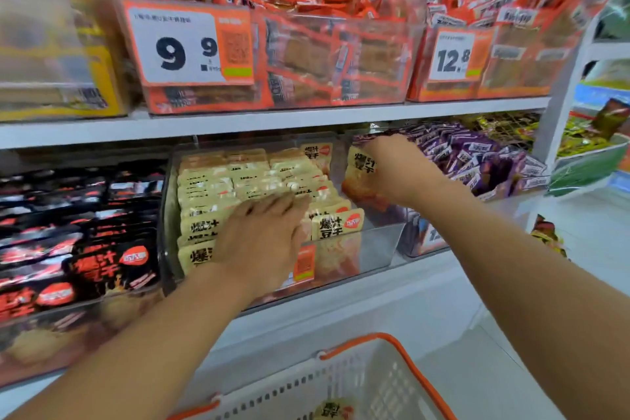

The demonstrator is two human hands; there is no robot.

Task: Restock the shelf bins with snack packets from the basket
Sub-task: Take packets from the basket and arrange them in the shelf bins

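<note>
While L hand (262,232) flat: glossy, prob. foil packets (211,187).

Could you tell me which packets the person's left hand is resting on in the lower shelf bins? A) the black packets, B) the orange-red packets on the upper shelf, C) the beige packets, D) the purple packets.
C: the left hand lies with straight fingers on the rows of beige packets in the clear middle bin, between the black and purple ones.
</note>
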